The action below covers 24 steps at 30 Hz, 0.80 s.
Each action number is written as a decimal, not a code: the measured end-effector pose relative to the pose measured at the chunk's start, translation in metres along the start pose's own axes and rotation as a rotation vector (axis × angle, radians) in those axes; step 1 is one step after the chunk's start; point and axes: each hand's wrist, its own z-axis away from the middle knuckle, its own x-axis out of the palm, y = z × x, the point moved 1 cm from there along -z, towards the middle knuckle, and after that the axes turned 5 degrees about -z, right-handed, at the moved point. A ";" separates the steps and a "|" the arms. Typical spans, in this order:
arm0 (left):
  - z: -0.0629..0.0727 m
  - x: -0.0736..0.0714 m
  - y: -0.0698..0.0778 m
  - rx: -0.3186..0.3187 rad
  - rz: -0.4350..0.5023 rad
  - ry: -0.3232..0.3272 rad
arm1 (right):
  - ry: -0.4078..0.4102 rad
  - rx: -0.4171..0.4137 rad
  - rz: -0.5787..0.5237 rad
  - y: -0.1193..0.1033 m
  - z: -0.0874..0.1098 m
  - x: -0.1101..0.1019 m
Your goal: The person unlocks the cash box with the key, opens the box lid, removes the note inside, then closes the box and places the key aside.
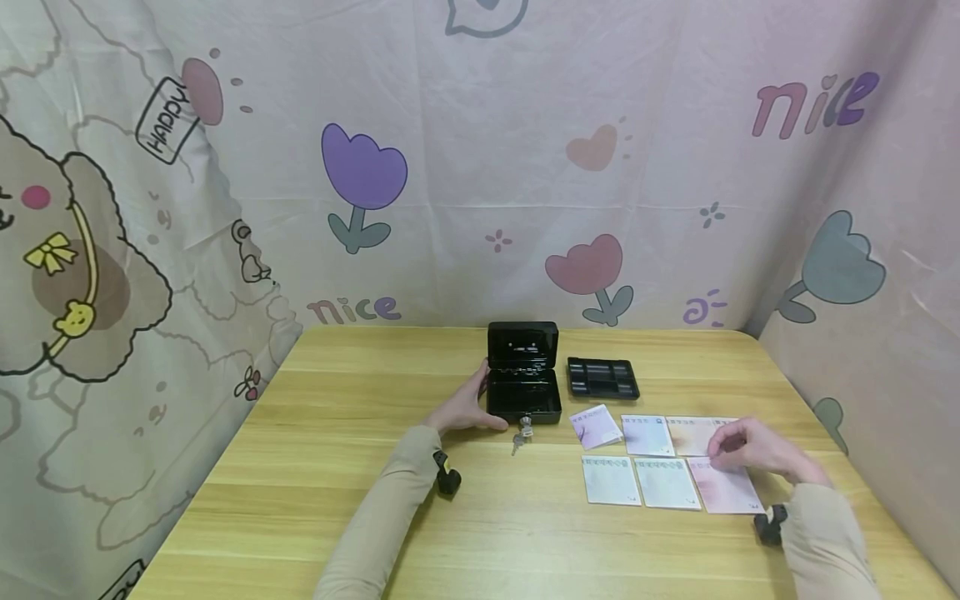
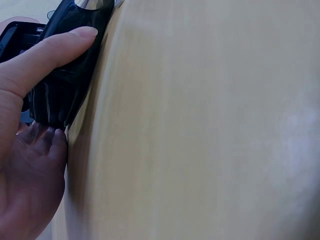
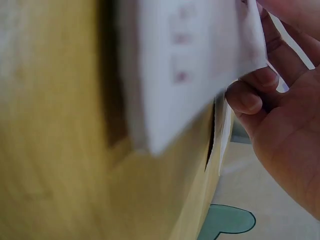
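Note:
A black cash box [image 1: 522,403] stands with its lid [image 1: 522,345] raised and keys [image 1: 517,442] hanging from its front lock. My left hand [image 1: 467,408] grips the box's left front corner; in the left wrist view the thumb [image 2: 60,50] lies along the front while the other fingers go round the side. On the right, my right hand [image 1: 761,446] pinches the upper edge of a pink notepad [image 1: 726,492]. Close up, that notepad [image 3: 195,70] looks tilted, its near edge blurred. The right fingertips are partly hidden behind it.
Right of the box lies a black compartment tray [image 1: 602,397]. Several pale notepads form two rows, among them a purple one [image 1: 596,427] set askew, a blue one [image 1: 647,435], a peach one [image 1: 686,437] and a greenish one [image 1: 611,483]. A printed cloth hangs behind the table [image 1: 337,400].

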 end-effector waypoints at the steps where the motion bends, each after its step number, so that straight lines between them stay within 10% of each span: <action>1: 0.000 0.000 0.000 0.000 0.000 0.000 | 0.002 0.005 -0.004 0.000 0.000 0.000; 24: 0.002 0.000 0.003 0.006 -0.009 0.006 | 0.177 0.033 0.009 -0.013 -0.004 0.001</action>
